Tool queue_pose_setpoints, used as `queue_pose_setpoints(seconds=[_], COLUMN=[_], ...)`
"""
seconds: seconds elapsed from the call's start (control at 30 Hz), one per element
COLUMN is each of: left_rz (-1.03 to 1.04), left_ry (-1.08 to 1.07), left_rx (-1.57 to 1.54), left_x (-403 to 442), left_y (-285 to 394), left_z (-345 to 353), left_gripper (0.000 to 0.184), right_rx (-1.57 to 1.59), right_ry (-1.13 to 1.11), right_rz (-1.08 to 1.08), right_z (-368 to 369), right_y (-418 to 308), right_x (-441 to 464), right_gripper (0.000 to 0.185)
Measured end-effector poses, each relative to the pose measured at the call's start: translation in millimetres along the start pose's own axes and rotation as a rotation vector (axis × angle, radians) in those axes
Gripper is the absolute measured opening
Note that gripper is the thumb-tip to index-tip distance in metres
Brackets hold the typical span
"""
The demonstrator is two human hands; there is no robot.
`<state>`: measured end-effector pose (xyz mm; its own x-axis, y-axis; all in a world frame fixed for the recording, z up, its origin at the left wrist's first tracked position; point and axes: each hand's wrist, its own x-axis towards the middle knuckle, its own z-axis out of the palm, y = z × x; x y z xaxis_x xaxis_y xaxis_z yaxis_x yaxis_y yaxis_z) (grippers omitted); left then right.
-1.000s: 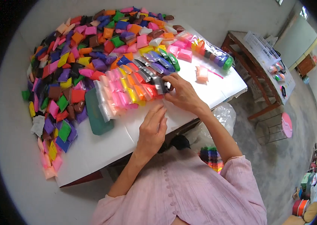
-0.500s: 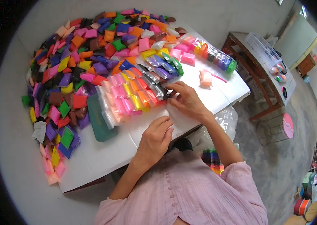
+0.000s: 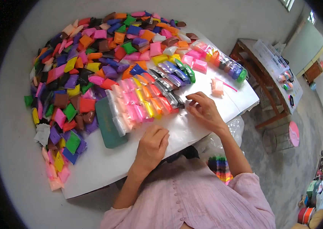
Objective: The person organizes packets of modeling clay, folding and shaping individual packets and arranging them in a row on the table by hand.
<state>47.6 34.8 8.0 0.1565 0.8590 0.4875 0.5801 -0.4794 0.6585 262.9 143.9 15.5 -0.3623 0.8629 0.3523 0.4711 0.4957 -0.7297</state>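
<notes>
Small coloured packets lie in overlapping rows (image 3: 142,100), running from white and peach through pink, yellow, orange and red to black, blue and green. At the right end of the front row is a black packet (image 3: 176,101). My right hand (image 3: 203,110) is just right of it, fingers apart and bent, with nothing seen in them. Below the rows, my left hand (image 3: 153,144) hovers near the table edge, its fingers loosely bent together and empty. A green case (image 3: 109,128) lies partly under the rows' left end. A single peach packet (image 3: 217,87) lies beside a pink stick (image 3: 229,86).
A large heap of mixed packets (image 3: 87,65) covers the back and left of the white table (image 3: 100,168). A clear bag of coloured packets (image 3: 226,65) lies at the back right. Beyond are a wooden desk (image 3: 262,68), a pink-topped stool (image 3: 294,134) and a plastic bag (image 3: 236,131).
My right hand has drawn away from the black packet at the row's end. My left hand has moved slightly down and left relative to the rows. The camera view has shifted a little.
</notes>
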Motion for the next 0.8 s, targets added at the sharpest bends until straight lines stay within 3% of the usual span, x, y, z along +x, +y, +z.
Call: queue_pose_setpoints(seconds=[0.23, 0.3, 0.47, 0.57, 0.67, 0.8], left_rz=[0.09, 0.101, 0.097, 0.103, 0.092, 0.067], left_ry=[-0.005, -0.02, -0.006, -0.042, -0.075, -0.113], left_rx=[0.099, 0.109, 0.102, 0.117, 0.116, 0.092], left_x=[-2, -2, -4, -4, -6, -6], left_y=[-1, -2, -3, -3, -5, -4], left_z=[3, 2, 5, 4, 5, 4], left_gripper=[0.015, 0.016, 0.015, 0.014, 0.016, 0.017], right_rx=[-0.008, -0.18, -0.279, -0.325, -0.498, -0.697], right_ry=[0.05, 0.095, -0.067, -0.055, -0.087, 0.073], right_rz=[-0.147, -0.29, -0.333, -0.441, -0.36, -0.251], right_z=[-16, -13, 5, 34, 43, 54], right_y=[-35, -41, -68, -47, -35, -23], right_x=[35, 62, 145, 202, 247, 294], right_gripper=[0.025, 0.026, 0.024, 0.025, 0.026, 0.018])
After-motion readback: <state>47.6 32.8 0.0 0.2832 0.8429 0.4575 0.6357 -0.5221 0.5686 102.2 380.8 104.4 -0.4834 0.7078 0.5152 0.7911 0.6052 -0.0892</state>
